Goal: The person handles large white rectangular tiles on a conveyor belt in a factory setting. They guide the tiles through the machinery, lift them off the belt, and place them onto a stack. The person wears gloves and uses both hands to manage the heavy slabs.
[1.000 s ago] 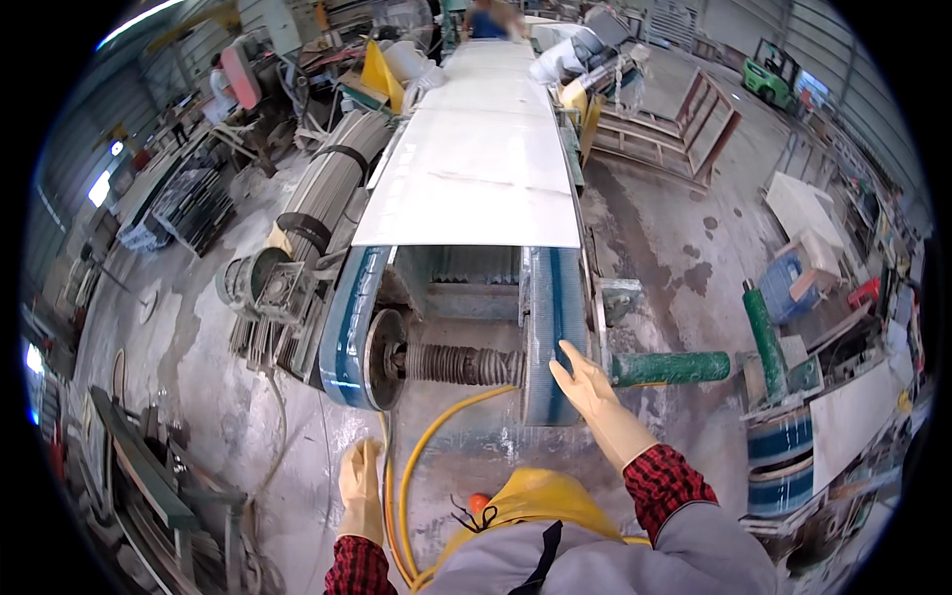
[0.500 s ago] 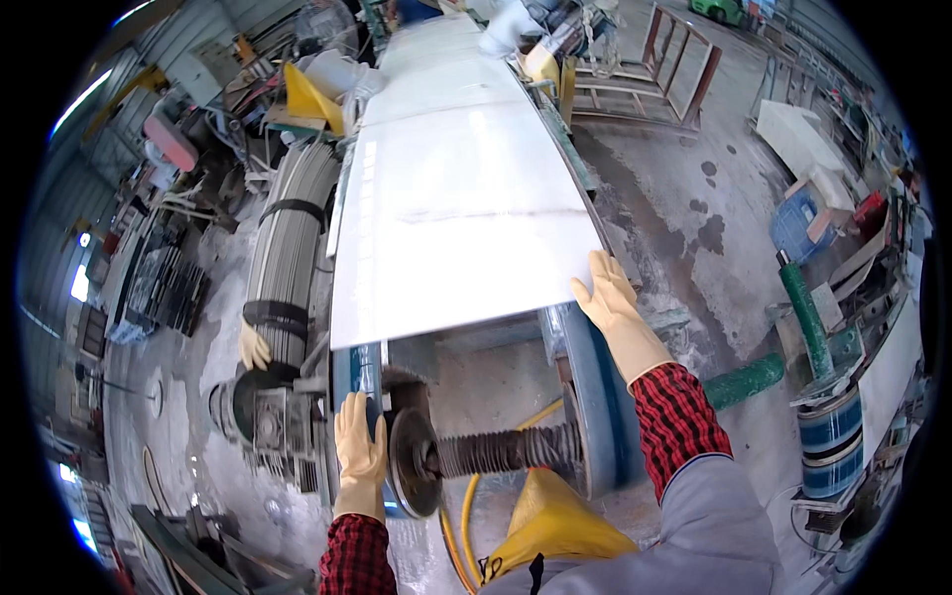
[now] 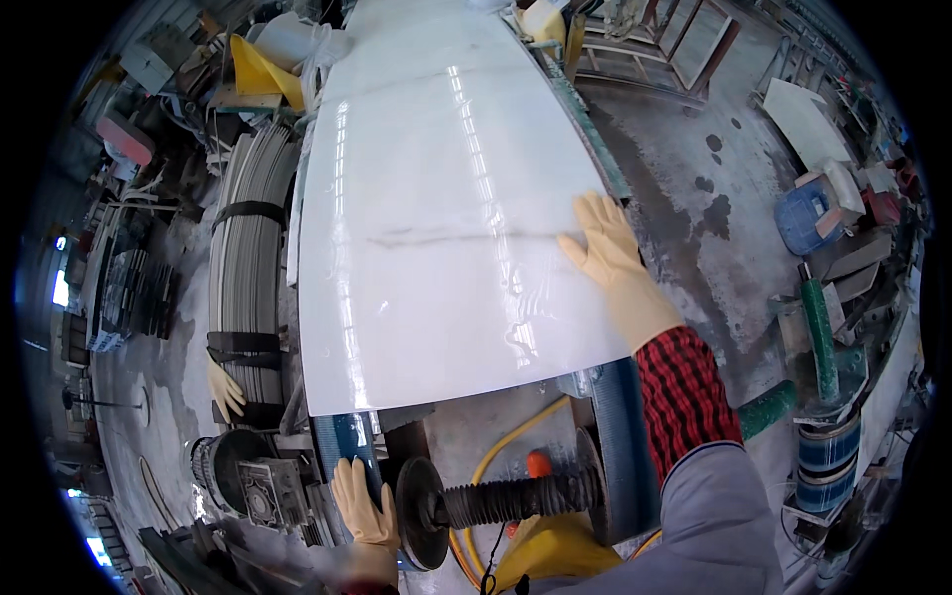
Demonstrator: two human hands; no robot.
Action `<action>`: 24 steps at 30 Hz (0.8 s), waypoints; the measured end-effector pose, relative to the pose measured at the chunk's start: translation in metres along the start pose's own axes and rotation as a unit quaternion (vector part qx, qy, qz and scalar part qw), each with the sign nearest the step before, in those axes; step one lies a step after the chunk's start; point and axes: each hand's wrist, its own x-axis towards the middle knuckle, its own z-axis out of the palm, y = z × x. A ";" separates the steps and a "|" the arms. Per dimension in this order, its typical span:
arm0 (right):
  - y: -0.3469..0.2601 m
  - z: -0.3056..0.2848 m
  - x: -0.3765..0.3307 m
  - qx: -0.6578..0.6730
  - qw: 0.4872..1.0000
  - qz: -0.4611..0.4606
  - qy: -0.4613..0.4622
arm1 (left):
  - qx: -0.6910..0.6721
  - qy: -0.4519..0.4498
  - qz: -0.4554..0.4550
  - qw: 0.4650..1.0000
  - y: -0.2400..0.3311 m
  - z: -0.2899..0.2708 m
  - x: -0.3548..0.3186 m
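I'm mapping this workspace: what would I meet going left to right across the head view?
Strapped bundle of gray strips, left hand, dark disc, small orange object, right hand, blue container.

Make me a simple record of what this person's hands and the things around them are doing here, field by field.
Left hand: gloved, at left blue belt
Right hand: gloved, fingers spread, on white slab near its right edge
Slab surface: glossy, greyish streak
Between belts: ribbed shaft, yellow hose
Left side: strapped bundle of long strips, loose glove beside it
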 end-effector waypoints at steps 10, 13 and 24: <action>0.014 0.014 0.018 0.036 0.997 0.008 -0.071 | -0.022 0.036 0.031 0.999 -0.002 0.001 -0.001; 0.037 0.020 -0.033 0.034 0.999 -0.014 -0.022 | -0.041 0.034 0.032 0.998 0.005 -0.007 0.008; -0.028 -0.063 -0.222 0.003 0.996 0.048 -0.073 | -0.089 0.079 0.023 0.993 0.002 -0.011 0.003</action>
